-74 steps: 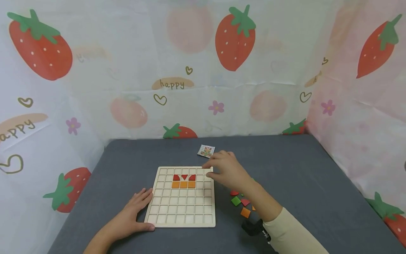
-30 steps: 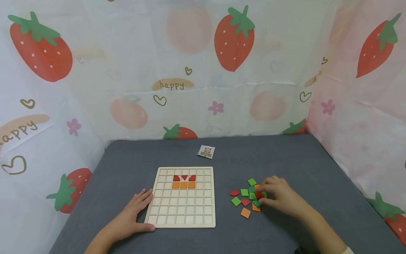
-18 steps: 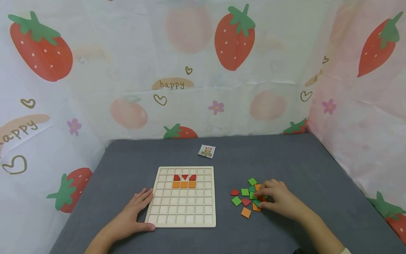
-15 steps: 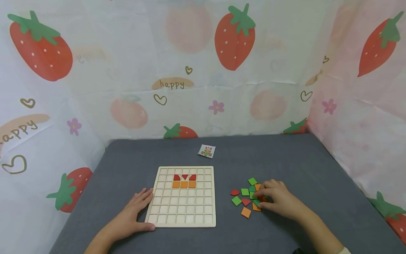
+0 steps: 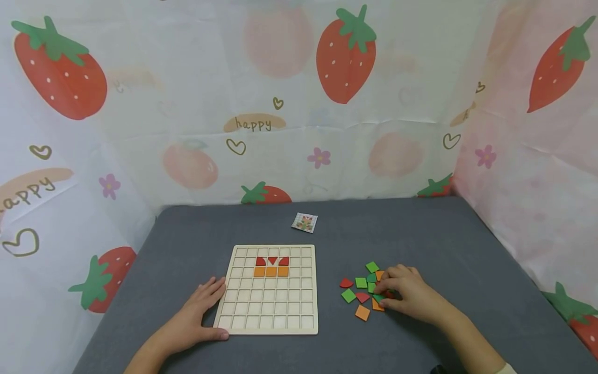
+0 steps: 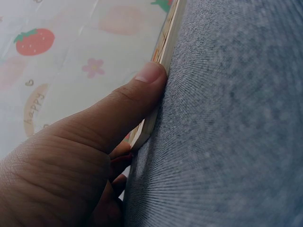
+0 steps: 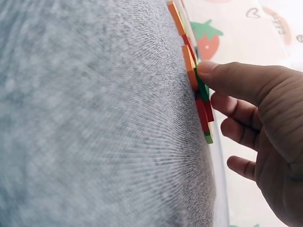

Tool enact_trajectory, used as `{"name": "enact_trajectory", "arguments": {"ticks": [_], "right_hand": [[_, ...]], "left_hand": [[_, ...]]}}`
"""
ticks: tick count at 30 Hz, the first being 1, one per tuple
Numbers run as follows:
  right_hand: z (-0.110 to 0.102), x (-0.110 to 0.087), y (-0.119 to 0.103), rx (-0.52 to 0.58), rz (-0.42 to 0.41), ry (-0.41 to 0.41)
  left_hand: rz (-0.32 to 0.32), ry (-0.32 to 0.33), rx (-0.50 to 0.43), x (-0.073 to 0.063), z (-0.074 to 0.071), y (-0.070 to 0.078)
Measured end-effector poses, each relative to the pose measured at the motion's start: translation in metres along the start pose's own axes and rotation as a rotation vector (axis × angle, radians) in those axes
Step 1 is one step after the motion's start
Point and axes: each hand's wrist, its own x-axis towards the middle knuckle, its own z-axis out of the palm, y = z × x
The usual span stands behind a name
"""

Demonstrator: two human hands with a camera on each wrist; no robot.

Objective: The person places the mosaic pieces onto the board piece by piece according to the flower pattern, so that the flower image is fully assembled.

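A pale wooden grid board [image 5: 266, 307] lies on the table, with red and orange tiles [image 5: 271, 271] in two rows near its far side. Along its left edge rest the fairly straight fingers of my left hand [image 5: 196, 316]; the left thumb [image 6: 150, 73] presses its front edge. My right hand [image 5: 411, 292] is at the loose tile pile, index finger and thumb bent down over its right part. In the right wrist view the right thumb [image 7: 208, 69] touches a dark green tile [image 7: 202, 86], other fingers curled. I cannot tell whether the hand pinches a tile.
Loose tiles, including a light green square [image 5: 348, 296], a red piece [image 5: 345, 283] and an orange square [image 5: 362, 312], spread right of the board. Behind it lies a small pattern card [image 5: 304, 223]. A strawberry-print cloth [image 5: 345, 156] surrounds the grey table [image 5: 420, 234].
My right hand has moved from the board's far right corner to the tile pile. A red tile between its fingers has shifted lower and is now mostly covered. The left hand stays.
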Motion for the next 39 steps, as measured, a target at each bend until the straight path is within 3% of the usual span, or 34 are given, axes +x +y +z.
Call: {"name": "enact_trajectory", "arguments": {"ticks": [20,31,39], "right_hand": [[-0.0015,-0.0008,0.003,0.024,0.031,0.022],[-0.0017,-0.0002,0.0018,0.044,0.04,0.035],[-0.0066,0.0061,-0.0029,0.023,0.057,0.036]], "left_hand": [[0.007,0.001,0.001,-0.0002,0.0005,0.0004],[0.059,0.021,0.013,0.0002,0.0012,-0.0024],[0.038,0.014,0.016,0.0005,0.0017,-0.0023]]}}
